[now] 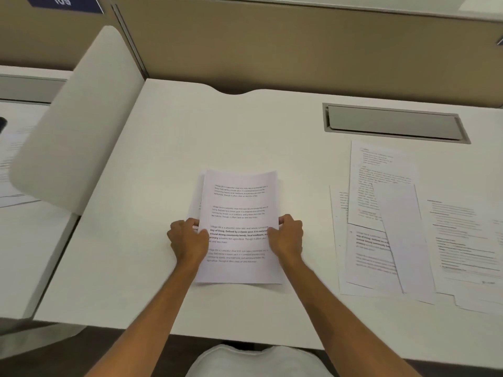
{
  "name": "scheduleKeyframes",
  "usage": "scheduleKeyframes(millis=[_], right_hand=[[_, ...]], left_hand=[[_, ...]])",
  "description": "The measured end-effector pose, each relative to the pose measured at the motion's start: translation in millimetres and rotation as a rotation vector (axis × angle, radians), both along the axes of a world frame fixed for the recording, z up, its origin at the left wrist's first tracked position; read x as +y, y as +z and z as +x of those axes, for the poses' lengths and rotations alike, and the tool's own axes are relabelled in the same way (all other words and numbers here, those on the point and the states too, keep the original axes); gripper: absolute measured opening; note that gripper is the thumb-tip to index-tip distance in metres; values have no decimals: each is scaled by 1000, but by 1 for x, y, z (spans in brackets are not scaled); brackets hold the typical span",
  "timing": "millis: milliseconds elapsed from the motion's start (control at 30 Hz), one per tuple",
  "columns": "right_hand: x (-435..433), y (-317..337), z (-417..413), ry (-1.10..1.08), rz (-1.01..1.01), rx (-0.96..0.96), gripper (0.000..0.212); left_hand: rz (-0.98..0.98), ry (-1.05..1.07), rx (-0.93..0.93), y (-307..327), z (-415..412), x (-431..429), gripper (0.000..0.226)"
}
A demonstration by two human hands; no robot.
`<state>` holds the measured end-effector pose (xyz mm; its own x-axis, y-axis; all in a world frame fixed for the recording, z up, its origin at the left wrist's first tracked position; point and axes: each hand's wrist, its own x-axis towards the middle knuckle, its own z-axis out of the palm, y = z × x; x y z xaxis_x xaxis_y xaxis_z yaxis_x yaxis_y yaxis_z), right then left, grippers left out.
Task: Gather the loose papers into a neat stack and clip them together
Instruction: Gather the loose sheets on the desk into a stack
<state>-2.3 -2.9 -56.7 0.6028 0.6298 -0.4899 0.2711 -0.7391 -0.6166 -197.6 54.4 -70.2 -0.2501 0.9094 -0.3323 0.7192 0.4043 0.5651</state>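
Note:
A stack of printed papers [238, 202] stands tilted on its lower edge at the middle of the white desk [168, 148]. My left hand [187, 239] grips the stack's left edge and my right hand [288, 236] grips its right edge. A sheet at the back sticks out slightly at the upper left. Several loose printed sheets [394, 227] lie overlapping on the desk to the right. No clip is visible.
A grey cable hatch [394, 123] is set into the desk at the back right. A white curved divider [79, 118] rises on the left, with more papers [13, 170] on the neighbouring desk beyond it. A tan partition wall [272, 44] backs the desk.

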Motion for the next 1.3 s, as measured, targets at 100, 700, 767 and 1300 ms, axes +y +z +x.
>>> scheduleKeyframes(millis=[100,700,767,1300], right_hand=[[4,5,-8,-13,-70,-8,37],[15,4,-7,-240,-102,190,59],[15,2,-3,-237,-103,190,62],[4,14,10,-189,174,489,39]], left_hand=[[-63,6,11,9,0,1,26],[-197,-59,-208,11,-3,13,48],[-152,-93,-119,9,-1,14,43],[-231,17,-415,21,-5,23,45]])
